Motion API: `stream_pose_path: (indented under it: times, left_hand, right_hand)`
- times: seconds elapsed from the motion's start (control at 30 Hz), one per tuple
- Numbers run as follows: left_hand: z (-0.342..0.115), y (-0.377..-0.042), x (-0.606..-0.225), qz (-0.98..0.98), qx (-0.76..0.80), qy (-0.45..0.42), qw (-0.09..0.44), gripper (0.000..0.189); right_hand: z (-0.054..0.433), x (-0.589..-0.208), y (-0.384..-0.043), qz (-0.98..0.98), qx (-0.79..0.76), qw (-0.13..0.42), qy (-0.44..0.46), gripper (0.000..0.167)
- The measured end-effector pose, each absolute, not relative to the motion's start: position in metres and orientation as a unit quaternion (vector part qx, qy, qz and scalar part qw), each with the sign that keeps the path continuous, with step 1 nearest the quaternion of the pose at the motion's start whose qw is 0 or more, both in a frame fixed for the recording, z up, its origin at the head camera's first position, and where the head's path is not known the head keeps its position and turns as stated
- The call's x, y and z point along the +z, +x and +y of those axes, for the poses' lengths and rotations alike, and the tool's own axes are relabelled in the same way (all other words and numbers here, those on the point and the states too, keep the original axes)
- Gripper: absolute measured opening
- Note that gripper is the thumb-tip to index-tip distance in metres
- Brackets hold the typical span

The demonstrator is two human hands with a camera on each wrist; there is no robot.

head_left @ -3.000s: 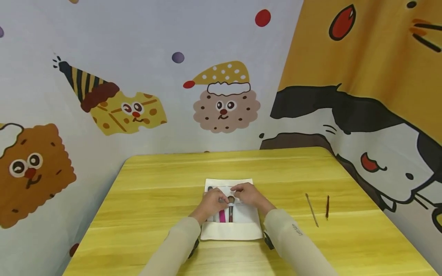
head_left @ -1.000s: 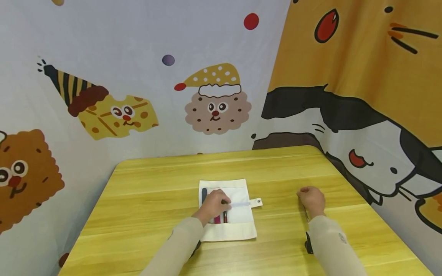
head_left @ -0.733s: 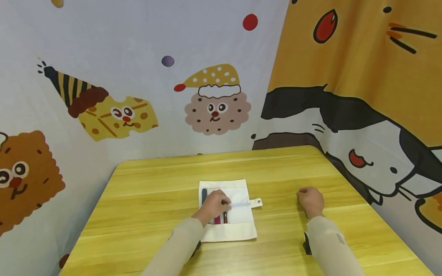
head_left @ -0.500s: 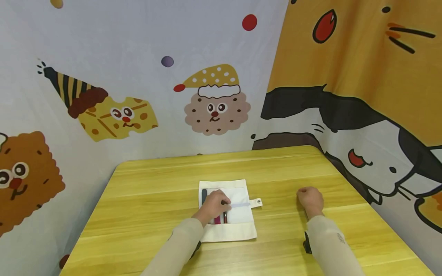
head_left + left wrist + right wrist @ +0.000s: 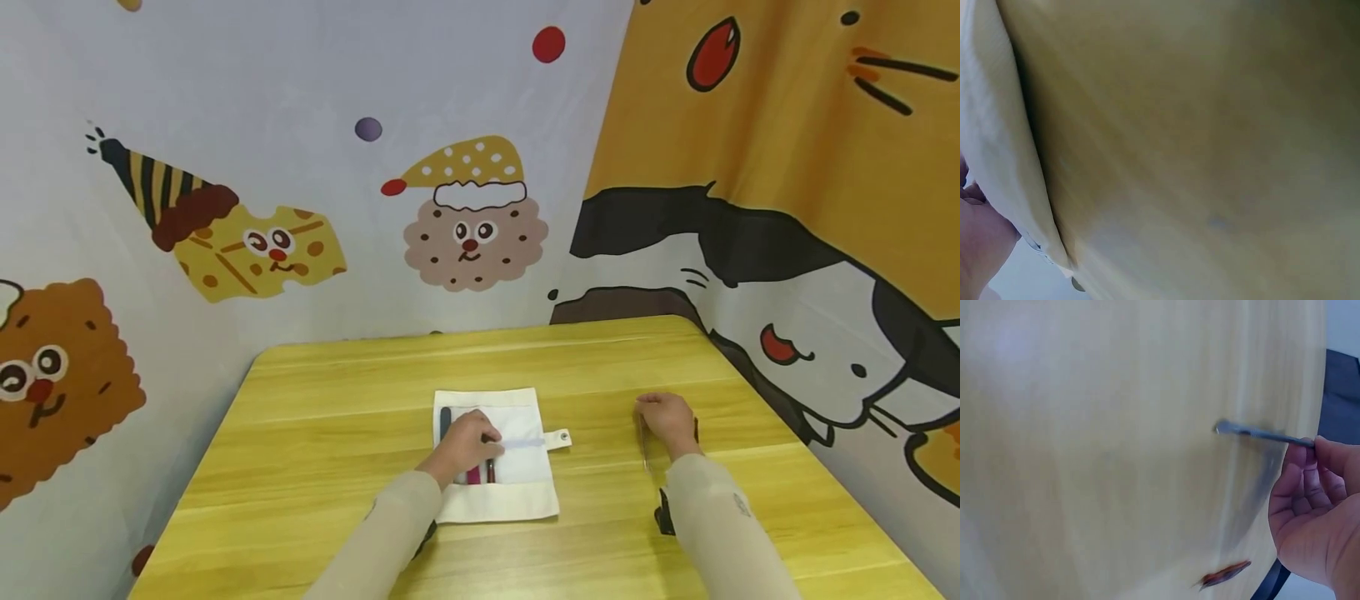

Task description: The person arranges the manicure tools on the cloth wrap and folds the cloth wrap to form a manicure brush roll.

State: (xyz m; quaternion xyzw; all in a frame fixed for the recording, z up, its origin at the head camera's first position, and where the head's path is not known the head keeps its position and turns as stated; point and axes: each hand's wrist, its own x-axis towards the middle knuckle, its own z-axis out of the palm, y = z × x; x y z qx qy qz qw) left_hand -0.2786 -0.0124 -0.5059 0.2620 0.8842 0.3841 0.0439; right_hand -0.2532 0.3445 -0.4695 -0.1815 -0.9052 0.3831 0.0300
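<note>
My left hand (image 5: 467,443) lies over a cream fabric brush pouch (image 5: 517,502) open on the table. Its thumb and forefinger pinch the dark head of a makeup brush (image 5: 491,472). Beside that brush are a magenta-handled item (image 5: 473,476) and a dark, round-ended one (image 5: 446,419). A pale elastic band (image 5: 522,443) runs from the fingertips to the pouch's right side. Away to the right, my right hand (image 5: 670,421) pinches one end of a thin grey stick (image 5: 1260,434) with a small rounded tip, its other fingers curled.
A short reddish-brown piece with a wispy tip (image 5: 1225,575) lies on the wooden table (image 5: 337,400) near my right hand. From the pouch's right edge a snap tab (image 5: 558,438) sticks out. A cartoon-printed curtain (image 5: 300,125) hangs behind the table.
My right hand has left the pouch, taken hold of the thin stick at the right and, within the last half second, shifted slightly farther back. My left hand stays on the pouch.
</note>
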Motion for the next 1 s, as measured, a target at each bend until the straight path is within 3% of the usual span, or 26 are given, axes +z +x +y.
stream_pose_path:
  times: [0.4,1.0]
  left_hand:
    - [-0.010,-0.276,-0.500,0.896,0.366,0.246,0.058,0.004]
    - [-0.011,-0.279,-0.505,0.898,0.351,0.262,0.042,0.004]
  right_hand:
    - [0.298,-0.457,-0.295,-0.779,0.586,0.048,-0.218,0.035]
    - [0.195,-0.463,-0.329,-0.682,0.697,0.075,-0.210,0.027]
